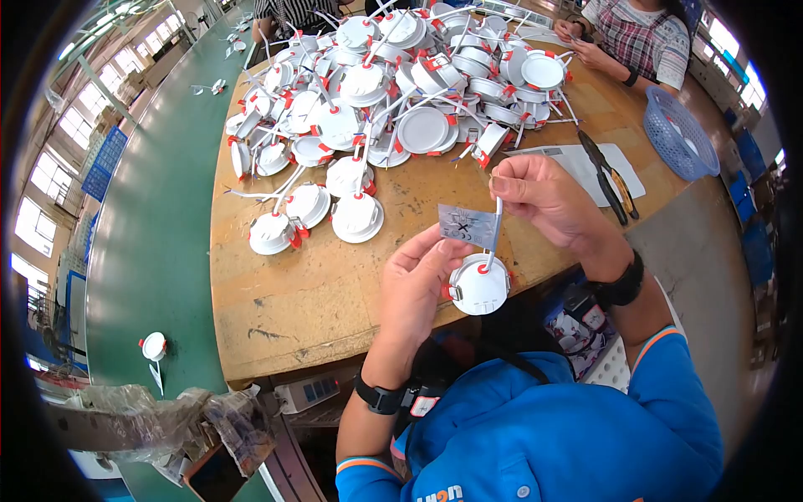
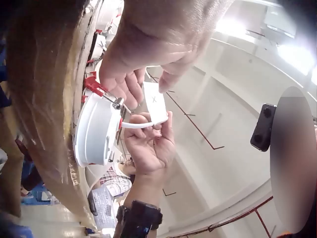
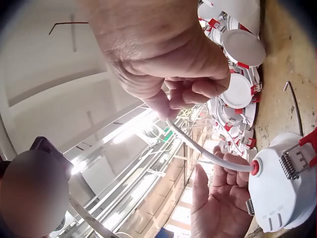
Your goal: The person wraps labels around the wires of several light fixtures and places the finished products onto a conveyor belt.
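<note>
Pinching a thin white cable (image 1: 496, 219) between thumb and curled fingertips, the right hand (image 1: 544, 199) holds it taut above the round white plastic downlight with red spring clips (image 1: 478, 286). The lead therefore stands straight up from the red bush on the lamp's back. A small grey printed paper label (image 1: 465, 226) is wrapped onto the cable just above the downlight. The left hand (image 1: 416, 284) pinches the label's free end between thumb and forefinger, seemingly so it sits flat and square to the lead, and the downlight lies against that hand's lower fingers. Each grip is closed on something; neither is spread. The downlight is in the air over the near edge of the brown wooden desk (image 1: 335, 289), close to the person's chest, where the wrists look free to turn without touching anything.

Just beyond the downlight is a stretch of bare desk, which gives open room. Further beyond it lies a large heap of similar white lamps (image 1: 401, 92) with tangled leads. Right of the downlight and beyond it, black-handled pliers (image 1: 608, 177) lie on a white sheet (image 1: 569, 159). Past them a blue plastic mesh basket (image 1: 679, 134) sits at the desk's right edge. Left of the downlight, past the desk's edge, one stray lamp (image 1: 154, 345) lies on the green floor (image 1: 150, 209).
</note>
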